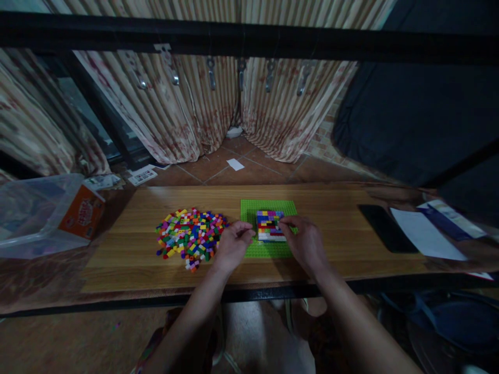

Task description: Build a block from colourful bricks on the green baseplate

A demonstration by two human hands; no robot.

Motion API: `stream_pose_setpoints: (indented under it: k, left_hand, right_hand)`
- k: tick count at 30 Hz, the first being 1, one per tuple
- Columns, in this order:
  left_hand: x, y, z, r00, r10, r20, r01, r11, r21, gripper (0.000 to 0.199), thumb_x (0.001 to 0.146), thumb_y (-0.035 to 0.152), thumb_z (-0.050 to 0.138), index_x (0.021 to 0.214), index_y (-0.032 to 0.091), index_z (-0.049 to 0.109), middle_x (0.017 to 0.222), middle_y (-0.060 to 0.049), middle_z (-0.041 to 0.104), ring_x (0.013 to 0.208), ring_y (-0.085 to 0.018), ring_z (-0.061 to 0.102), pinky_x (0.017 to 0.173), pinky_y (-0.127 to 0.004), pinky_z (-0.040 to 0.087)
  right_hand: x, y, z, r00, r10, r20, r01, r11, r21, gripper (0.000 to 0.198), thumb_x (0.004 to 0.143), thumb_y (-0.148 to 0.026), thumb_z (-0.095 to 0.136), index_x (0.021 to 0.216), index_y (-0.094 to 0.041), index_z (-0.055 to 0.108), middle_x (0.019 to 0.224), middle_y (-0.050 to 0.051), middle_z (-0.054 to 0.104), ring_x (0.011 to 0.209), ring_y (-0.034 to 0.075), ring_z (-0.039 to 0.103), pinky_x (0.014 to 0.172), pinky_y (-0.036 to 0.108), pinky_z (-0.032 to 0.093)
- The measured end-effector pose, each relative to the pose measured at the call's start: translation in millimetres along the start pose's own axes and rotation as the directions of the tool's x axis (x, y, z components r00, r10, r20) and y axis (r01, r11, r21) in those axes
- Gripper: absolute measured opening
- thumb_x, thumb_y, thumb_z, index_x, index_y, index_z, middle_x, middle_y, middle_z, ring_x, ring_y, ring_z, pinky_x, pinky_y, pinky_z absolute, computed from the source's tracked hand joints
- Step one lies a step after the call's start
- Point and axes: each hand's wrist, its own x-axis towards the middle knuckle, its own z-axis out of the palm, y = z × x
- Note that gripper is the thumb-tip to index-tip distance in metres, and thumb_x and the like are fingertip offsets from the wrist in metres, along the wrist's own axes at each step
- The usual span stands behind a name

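A green studded baseplate [248,208] lies on the wooden board, with a block of stacked toy bricks [268,228] in purple, yellow, blue, red and white on it. My right hand [306,241] is at the block's right side, thumb and forefinger pinched together by its edge; what they hold, if anything, is too small to make out. Left of the block, my left hand [235,244] hovers at the baseplate's edge with its fingers curled and the tips close together. Whether a brick is between them I cannot see. A heap of loose coloured bricks [191,234] spreads beside my left hand.
The wooden board [128,249] carries a dark phone-like slab [385,228] at its right end, beside a white paper sheet [427,234]. A clear plastic box [39,213] with an orange label stands at the far left. A black bar [249,39] with hanging hooks crosses above.
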Motion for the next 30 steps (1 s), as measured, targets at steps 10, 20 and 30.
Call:
stream_pose_setpoints:
  k: [10,20,30]
  left_hand:
    - [2,-9,0,0.995,0.093,0.019,-0.095,0.986,0.136,0.015,0.075,0.026,0.065,0.086,0.017,0.068,0.077,-0.003,0.069,0.067,-0.014,0.061,0.062,-0.025,0.048]
    - [-2,-6,3,0.990,0.135,0.048,-0.142,0.966,0.215,0.013,0.077,0.025,0.062,0.087,0.018,0.069,0.078,-0.004,0.070,0.073,-0.017,0.064,0.066,-0.026,0.048]
    - [-6,-4,7,0.988,0.155,0.026,-0.157,0.968,0.194,0.009,0.077,0.022,0.062,0.080,0.019,0.069,0.076,-0.003,0.068,0.070,-0.015,0.061,0.065,-0.025,0.046]
  right_hand:
    - [-1,3,21,0.994,0.110,-0.019,-0.112,0.989,-0.100,0.039,0.083,-0.050,0.059,0.100,-0.016,0.067,0.101,0.014,0.065,0.098,0.029,0.054,0.089,0.044,0.043]
    - [-5,8,33,0.976,0.214,-0.045,-0.213,0.977,0.029,0.041,0.080,-0.050,0.061,0.104,-0.017,0.061,0.102,0.013,0.063,0.097,0.028,0.056,0.088,0.043,0.045]
    - [-8,12,35,0.980,0.195,-0.034,-0.189,0.975,0.118,0.046,0.080,-0.055,0.059,0.105,-0.016,0.061,0.102,0.013,0.063,0.096,0.027,0.058,0.087,0.043,0.046]
